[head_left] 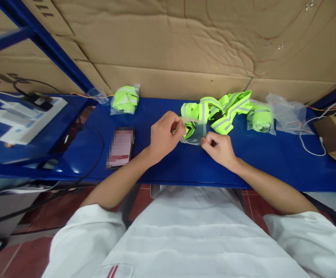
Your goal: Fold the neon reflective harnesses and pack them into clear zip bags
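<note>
over the tabletop [168, 170], the clear bag [198, 136] lies crosswise between pinching fingers: left hand [164, 135] at its left edge, right hand [221, 150] at its lower right corner, the green strap [189, 130] inside nearer the left.

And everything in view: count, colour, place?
clear bag: 1, transparent, centre
strap: count unclear, yellow-green, inside clear bag
loose straps: count unclear, yellow-green, behind clear bag
bagged bundles: 2, yellow-green, back left and right
loose bags: count unclear, transparent, back right
phone: 1, dark-edged, centre left
power strip: 1, white, far left
cables: several, black and white, both ends
carton: 1, brown, right end
cardboard: count unclear, brown, background
table: 1, blue, middle
floor: red, below
garment: 1, white, bottom
left hand: 1, bare, bag's left edge
right hand: 1, bare, bag's right edge
</note>
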Tool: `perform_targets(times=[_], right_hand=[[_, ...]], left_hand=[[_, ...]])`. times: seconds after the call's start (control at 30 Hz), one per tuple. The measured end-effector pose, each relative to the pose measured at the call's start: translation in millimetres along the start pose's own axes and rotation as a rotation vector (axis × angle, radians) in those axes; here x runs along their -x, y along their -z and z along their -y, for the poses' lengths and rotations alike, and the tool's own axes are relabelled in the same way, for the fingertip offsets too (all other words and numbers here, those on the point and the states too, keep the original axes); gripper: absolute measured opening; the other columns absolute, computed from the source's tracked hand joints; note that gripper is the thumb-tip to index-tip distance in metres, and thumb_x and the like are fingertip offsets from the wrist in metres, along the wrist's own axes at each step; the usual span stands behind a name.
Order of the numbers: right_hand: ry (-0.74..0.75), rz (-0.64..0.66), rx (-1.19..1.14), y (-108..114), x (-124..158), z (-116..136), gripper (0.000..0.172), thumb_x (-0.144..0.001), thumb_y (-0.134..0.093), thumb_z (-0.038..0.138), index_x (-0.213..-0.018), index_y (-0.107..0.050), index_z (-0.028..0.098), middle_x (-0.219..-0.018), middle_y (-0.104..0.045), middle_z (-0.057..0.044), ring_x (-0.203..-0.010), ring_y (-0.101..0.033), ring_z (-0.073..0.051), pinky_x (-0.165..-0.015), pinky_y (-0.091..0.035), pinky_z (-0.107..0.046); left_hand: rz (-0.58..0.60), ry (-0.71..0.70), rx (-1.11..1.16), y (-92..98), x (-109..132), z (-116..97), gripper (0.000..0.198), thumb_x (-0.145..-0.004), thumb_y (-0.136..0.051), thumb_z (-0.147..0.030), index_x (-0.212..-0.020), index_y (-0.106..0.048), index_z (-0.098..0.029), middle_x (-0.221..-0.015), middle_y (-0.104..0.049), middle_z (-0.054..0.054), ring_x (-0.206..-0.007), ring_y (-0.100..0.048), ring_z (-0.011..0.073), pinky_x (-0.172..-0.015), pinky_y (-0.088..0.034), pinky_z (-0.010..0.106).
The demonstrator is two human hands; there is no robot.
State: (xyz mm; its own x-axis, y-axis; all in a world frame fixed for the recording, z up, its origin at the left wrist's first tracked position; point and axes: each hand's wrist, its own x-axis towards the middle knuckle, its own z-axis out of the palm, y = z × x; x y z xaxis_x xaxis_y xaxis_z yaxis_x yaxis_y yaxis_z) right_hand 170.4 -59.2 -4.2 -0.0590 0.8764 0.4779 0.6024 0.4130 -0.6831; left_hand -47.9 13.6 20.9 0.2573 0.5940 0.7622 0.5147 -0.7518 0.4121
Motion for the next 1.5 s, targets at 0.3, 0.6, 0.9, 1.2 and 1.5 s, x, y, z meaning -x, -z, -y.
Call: perform_targets(times=[0.3,0.6,0.9,1.2,1.5], right_hand=[[-0.092,0.095,0.237,6,-8,-17,0.027,-0.1,-0.066,0.044,-0.107,-0.076,0.02,-0.07,-0.065,0.001,-0.062,-0.06,-0.015,-0.063,-0.039,-0.027],[-0.294,0.187,0.042,7,-12,-25,0.06,-0.084,-0.078,0.068,-0.121,-0.068,0.022,-0.106,-0.077,-0.006,-0.09,-0.072,-0.026,-0.078,-0.053,-0.035],[-0.521,0.121,-0.556,10,-18,-13,0.067,-0.068,-0.088,0.073,-0.103,-0.06,0.023,-0.086,-0.071,-0.002,-0.07,-0.067,-0.018,-0.057,-0.057,-0.03],[-0.637,0.307,-0.649,9,-16,-15,0.063,-0.058,-0.098,0.062,-0.099,-0.076,0.018,-0.084,-0.075,-0.004,-0.077,-0.072,-0.022,-0.071,-0.065,-0.035],[-0.618,0.203,-0.681,27,-32,-23,0.053,-0.061,-0.087,0.049,-0.103,-0.075,0.018,-0.094,-0.078,-0.008,-0.092,-0.076,-0.03,-0.08,-0.064,-0.042]], left_hand=[[0.151,0.226,0.046,-15.2,5,18,0.038,-0.104,-0.057,-0.042,-0.137,-0.063,-0.023,-0.152,-0.055,0.017,-0.144,-0.052,0.0303,-0.119,-0.041,0.051],[0.275,0.487,0.579,-30.4,8,35,0.03,-0.096,-0.069,-0.047,-0.116,-0.078,-0.026,-0.134,-0.07,0.009,-0.129,-0.064,0.0263,-0.116,-0.049,0.045],[0.023,0.203,0.575,-29.6,12,22,0.029,-0.101,-0.068,-0.05,-0.123,-0.068,-0.03,-0.147,-0.058,0.008,-0.147,-0.052,0.0258,-0.13,-0.038,0.048],[0.104,0.032,0.673,-26.2,14,6,0.029,-0.106,-0.061,-0.041,-0.132,-0.064,-0.029,-0.144,-0.06,0.009,-0.143,-0.055,0.0241,-0.127,-0.042,0.045],[-0.319,0.411,0.798,-5.0,-17,28,0.024,-0.087,-0.081,-0.037,-0.101,-0.064,-0.027,-0.101,-0.067,0.001,-0.093,-0.065,0.0158,-0.092,-0.057,0.031]])
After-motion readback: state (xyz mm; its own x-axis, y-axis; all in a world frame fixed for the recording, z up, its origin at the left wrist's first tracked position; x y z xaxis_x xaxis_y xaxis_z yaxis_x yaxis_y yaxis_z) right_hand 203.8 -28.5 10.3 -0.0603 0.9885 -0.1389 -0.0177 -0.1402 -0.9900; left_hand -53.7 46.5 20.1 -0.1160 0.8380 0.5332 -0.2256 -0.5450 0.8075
